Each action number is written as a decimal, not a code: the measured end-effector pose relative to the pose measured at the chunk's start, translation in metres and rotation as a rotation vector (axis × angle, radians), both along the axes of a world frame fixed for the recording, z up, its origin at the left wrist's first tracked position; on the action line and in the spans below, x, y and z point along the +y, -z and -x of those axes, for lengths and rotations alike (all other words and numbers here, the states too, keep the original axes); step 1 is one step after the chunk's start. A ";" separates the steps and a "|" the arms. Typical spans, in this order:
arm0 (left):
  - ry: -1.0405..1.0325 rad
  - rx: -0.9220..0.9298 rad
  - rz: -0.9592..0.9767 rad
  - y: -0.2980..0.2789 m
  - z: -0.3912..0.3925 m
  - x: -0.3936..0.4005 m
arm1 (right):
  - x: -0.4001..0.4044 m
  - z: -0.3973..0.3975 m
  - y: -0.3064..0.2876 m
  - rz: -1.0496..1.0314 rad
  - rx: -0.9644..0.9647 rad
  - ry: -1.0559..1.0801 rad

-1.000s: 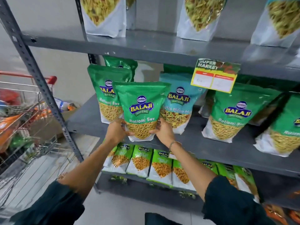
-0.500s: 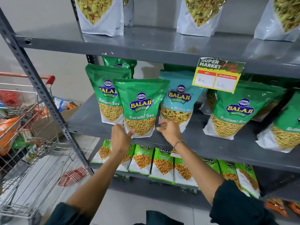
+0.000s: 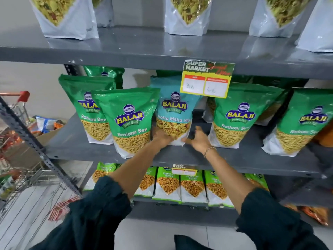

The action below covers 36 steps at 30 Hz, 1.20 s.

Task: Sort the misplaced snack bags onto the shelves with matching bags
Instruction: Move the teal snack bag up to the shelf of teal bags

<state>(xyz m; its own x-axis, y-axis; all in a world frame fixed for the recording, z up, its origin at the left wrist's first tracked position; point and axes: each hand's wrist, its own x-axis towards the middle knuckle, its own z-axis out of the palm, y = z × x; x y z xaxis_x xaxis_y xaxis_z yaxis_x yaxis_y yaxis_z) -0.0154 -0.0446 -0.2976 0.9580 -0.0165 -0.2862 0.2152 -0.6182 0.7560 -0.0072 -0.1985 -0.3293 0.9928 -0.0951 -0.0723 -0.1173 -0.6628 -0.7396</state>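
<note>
On the grey middle shelf [image 3: 72, 145], a teal Khatta Mitha Mix bag [image 3: 173, 109] stands among green Ratlami Sev bags. My left hand [image 3: 162, 137] lies against its lower left corner, fingers spread. My right hand [image 3: 197, 138] is open just right of its bottom edge, thumb pointing at the bag. A green Ratlami Sev bag [image 3: 126, 120] stands free at the shelf's front, left of my hands, overlapping another green bag [image 3: 84, 105] behind it. More Ratlami Sev bags [image 3: 239, 114] stand to the right.
White-bottomed mix bags [image 3: 66, 17] line the top shelf. Light-green Chana bags [image 3: 167, 183] fill the lower shelf. A yellow price tag [image 3: 207, 78] hangs from the upper shelf edge. A wire shopping cart [image 3: 18, 159] with goods stands left, beyond the slanted rack post [image 3: 36, 147].
Both hands let go of the front green Ratlami Sev bag, which now stands on the shelf. They moved right to the bottom of the teal bag.
</note>
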 end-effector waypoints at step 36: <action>0.247 -0.293 0.031 0.010 0.146 0.007 | -0.015 0.217 0.007 -0.182 -0.229 0.281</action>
